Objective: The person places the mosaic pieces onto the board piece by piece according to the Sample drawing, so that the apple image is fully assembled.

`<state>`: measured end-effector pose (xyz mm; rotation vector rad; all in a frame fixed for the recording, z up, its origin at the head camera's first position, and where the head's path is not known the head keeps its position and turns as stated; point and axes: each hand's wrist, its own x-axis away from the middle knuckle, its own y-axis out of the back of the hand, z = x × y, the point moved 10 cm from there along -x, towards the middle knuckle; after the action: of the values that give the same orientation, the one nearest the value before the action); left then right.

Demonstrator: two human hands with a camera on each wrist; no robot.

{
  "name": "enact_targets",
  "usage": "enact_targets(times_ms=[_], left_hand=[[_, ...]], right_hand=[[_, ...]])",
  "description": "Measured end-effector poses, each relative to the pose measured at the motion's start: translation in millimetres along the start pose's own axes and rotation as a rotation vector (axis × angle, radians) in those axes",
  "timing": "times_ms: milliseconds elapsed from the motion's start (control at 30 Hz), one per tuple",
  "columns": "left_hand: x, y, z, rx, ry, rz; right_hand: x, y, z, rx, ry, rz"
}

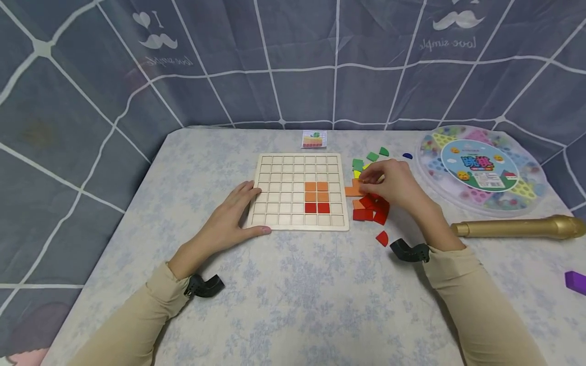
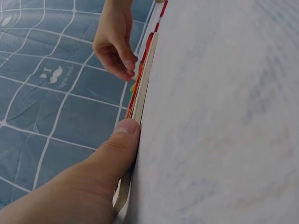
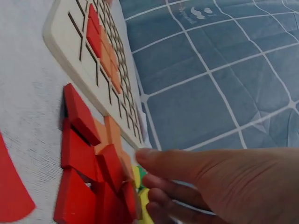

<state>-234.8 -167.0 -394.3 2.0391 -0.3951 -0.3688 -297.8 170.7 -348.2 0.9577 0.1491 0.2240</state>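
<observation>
The tabletop (image 1: 293, 284) has a pale cloth on it with soft blue flower marks. Behind it hangs a grey-blue curtain (image 1: 297, 66) with white lines and little moustache pictures. A wooden grid board (image 1: 279, 203) lies flat in the middle of the tabletop. It has four orange squares (image 1: 316, 191) and two red squares (image 1: 317, 207) set in its holes. The left hand (image 1: 233, 216) lies flat and relaxed on the tabletop, with its thumb touching the near edge of the board and its fingers against the left edge. The right hand (image 1: 393, 184) is just to the right of the board, over a pile of loose tiles (image 1: 368, 208) in red, orange, green and yellow. Its fingers are bent down at the tiles, but I cannot tell if they pinch one. A small picture card (image 1: 314, 139) lies behind the board. On the right sit a round clear box (image 1: 480, 170), a gold microphone (image 1: 517, 227) and a purple block (image 1: 576, 281) near the edge.
</observation>
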Motion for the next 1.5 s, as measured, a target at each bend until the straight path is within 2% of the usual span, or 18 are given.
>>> enact_targets(times_ms=[200,367,733,1033,1333,1500], left_hand=[[2.4,2.5,0.2,-0.005,0.007,-0.003],[4.5,4.1,-0.4,-0.005,0.013,0.002],[4.2,3.1,-2.7,-0.01,0.004,0.008],[6.8,1.1,-1.8,-0.005,0.017,0.009],[6.8,2.7,-0.7,-0.008,0.009,0.003],[3.6,2.5,-4.2,-0.001,-0.003,0.011]], right_hand=[[-2.5,-6.6,-0.1,0.011,-0.019,0.074],[-3.0,-9.8,-0.7,0.002,-0.022,0.086],[0.9,-10.9,0.0,-0.095,-0.005,0.14],[0.6,-12.5,20.6,-0.198,0.072,0.06],[-7.9,-46.9,57.9,-0.315,0.134,0.019],[-16.9,-58.6,77.2,-0.324,0.142,-0.017]])
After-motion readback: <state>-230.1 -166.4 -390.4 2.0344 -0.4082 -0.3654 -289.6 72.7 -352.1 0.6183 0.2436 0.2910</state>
